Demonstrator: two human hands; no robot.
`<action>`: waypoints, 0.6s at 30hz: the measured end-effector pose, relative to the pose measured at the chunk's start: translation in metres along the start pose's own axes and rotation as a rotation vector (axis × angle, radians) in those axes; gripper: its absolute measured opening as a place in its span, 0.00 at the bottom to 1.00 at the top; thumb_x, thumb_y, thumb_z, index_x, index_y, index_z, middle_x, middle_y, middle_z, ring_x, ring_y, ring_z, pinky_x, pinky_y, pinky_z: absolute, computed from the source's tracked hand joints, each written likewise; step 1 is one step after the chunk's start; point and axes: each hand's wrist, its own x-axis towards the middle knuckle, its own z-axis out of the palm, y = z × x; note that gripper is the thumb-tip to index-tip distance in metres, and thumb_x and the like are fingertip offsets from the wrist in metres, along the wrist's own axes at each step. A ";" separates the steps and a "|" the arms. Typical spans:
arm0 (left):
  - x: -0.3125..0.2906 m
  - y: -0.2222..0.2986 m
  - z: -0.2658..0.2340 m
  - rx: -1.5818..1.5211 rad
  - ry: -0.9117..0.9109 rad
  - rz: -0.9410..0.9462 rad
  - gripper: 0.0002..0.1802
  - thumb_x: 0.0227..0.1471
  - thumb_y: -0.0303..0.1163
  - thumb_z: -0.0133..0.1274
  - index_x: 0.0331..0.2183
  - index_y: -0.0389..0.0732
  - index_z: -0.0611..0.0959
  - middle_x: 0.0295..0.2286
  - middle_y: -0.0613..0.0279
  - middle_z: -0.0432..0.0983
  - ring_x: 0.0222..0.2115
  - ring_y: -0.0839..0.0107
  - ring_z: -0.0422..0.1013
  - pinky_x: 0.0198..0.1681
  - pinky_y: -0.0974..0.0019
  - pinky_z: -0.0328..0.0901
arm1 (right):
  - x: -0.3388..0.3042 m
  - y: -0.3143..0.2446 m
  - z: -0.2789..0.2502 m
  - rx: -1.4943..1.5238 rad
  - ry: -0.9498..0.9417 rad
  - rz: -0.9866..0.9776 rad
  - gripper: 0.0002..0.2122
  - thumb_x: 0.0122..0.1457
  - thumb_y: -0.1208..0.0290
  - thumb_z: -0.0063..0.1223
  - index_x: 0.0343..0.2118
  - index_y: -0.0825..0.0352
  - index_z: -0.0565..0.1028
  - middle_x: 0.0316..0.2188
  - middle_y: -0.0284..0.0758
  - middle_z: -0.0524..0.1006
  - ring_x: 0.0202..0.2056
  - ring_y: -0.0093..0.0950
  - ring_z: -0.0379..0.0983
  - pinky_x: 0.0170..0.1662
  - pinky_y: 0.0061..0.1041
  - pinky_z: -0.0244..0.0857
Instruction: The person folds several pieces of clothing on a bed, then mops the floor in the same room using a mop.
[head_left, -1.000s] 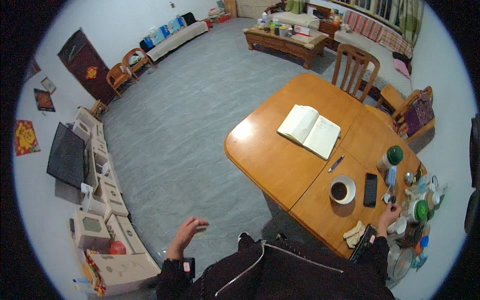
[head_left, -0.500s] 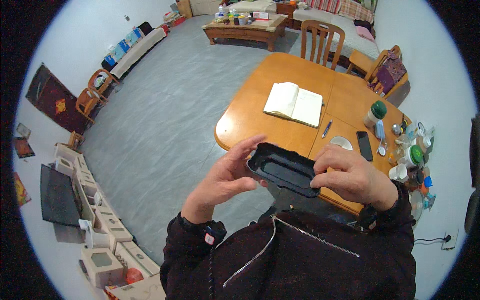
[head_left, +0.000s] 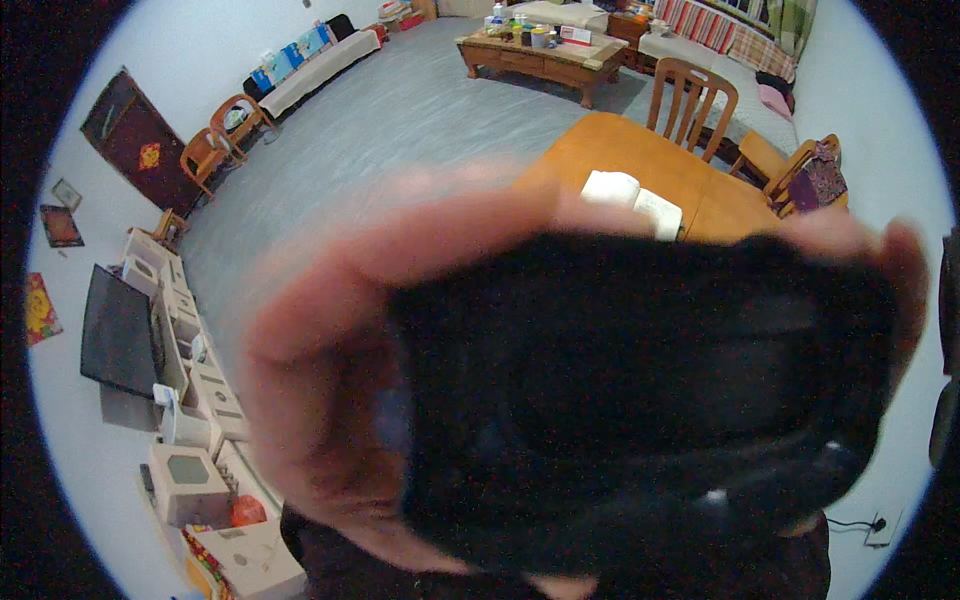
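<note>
Fingers (head_left: 330,300) of left hand (head_left: 320,380) and right hand (head_left: 890,290) wrapping around blurred black object (head_left: 640,400), gripping it at both ends, object being held close beneath camera, covering near edge of wooden tabletop (head_left: 640,160), open book (head_left: 632,198) lying behind.

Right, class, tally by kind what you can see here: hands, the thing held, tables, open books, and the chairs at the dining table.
Hands: 2, left hand and right hand, both on the case
black case: 1
Tables: 2, dining table and coffee table
open book: 1
Chairs: 2, slatted chair and cloth-draped chair
Total: 8
</note>
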 end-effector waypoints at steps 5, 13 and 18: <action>0.001 0.004 0.004 -0.088 -0.002 0.037 0.38 0.51 0.44 0.63 0.57 0.35 0.69 0.48 0.43 0.75 0.50 0.55 0.74 0.56 0.49 0.68 | -0.001 0.003 0.009 -0.035 -0.057 -0.033 0.32 0.46 0.69 0.74 0.54 0.67 0.70 0.50 0.45 0.69 0.45 0.36 0.72 0.45 0.30 0.71; -0.015 0.003 0.007 -0.190 0.009 -0.013 0.33 0.56 0.43 0.57 0.58 0.36 0.68 0.49 0.46 0.74 0.51 0.57 0.73 0.57 0.51 0.68 | -0.002 0.010 0.017 -0.118 -0.159 -0.081 0.33 0.44 0.69 0.75 0.54 0.68 0.71 0.48 0.45 0.70 0.45 0.36 0.72 0.44 0.30 0.71; -0.022 0.004 0.012 -0.309 0.024 -0.077 0.30 0.60 0.42 0.53 0.58 0.37 0.67 0.50 0.48 0.74 0.51 0.59 0.73 0.57 0.53 0.67 | -0.004 0.010 0.022 -0.131 -0.235 -0.088 0.34 0.43 0.69 0.75 0.54 0.69 0.71 0.48 0.44 0.70 0.44 0.37 0.72 0.44 0.30 0.71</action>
